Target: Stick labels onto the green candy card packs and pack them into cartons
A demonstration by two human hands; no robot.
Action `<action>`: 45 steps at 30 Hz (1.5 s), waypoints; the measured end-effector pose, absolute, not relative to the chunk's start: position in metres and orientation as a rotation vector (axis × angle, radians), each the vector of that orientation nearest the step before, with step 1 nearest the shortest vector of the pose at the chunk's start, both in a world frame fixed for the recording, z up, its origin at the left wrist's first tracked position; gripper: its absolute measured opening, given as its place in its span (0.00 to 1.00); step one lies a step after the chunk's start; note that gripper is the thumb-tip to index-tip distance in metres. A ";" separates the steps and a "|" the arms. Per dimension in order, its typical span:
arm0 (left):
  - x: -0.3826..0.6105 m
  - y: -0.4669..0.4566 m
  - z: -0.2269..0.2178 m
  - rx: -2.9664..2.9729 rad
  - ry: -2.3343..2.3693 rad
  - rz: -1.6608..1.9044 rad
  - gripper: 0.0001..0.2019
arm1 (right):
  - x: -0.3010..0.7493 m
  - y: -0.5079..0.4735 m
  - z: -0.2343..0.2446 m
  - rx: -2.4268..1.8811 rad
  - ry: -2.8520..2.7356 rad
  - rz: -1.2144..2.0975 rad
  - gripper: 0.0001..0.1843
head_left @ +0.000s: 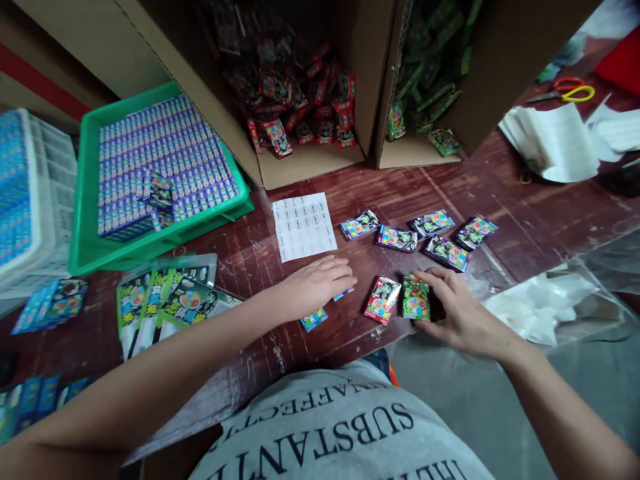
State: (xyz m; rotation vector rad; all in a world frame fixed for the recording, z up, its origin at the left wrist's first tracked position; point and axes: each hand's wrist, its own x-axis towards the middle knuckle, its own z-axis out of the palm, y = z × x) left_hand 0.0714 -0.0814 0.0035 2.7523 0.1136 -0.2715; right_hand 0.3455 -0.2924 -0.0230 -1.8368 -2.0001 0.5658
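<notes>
My left hand (320, 285) lies palm down over the table, fingers stretched out. Under its fingertips shows part of a small purple box (343, 294), largely hidden. A small blue box (314, 320) lies just below the palm. My right hand (453, 303) has its thumb and fingers at the ends of a small green printed box (416, 297), gripping it at the tabletop. Between the hands lies a red box (383, 300), close beside the green one. Farther back are several purple boxes, among them one purple-black box (397, 238).
A sticker sheet (305, 227) lies behind my left hand. Cardboard cartons of red packs (313, 163) and green packs (417, 157) stand behind. A green tray (80, 227) of purple boxes and green-edged printed bags (187, 300) are left. Scissors (577, 93) and papers (560, 143) lie right.
</notes>
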 end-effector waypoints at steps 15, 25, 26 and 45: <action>-0.104 -0.095 0.044 2.747 0.544 -0.455 0.53 | 0.301 -0.207 -0.034 -1.503 -2.377 0.547 0.66; -0.109 -0.106 0.037 2.743 0.795 -0.322 0.36 | 0.212 -0.182 -0.029 -1.366 -2.577 0.426 0.60; -0.107 -0.113 0.037 2.724 0.846 -0.287 0.36 | 0.206 -0.180 -0.029 -1.365 -2.577 0.428 0.60; -0.105 -0.166 -0.008 2.354 1.140 0.077 0.43 | 0.164 -0.178 -0.023 -1.127 -2.611 0.633 0.29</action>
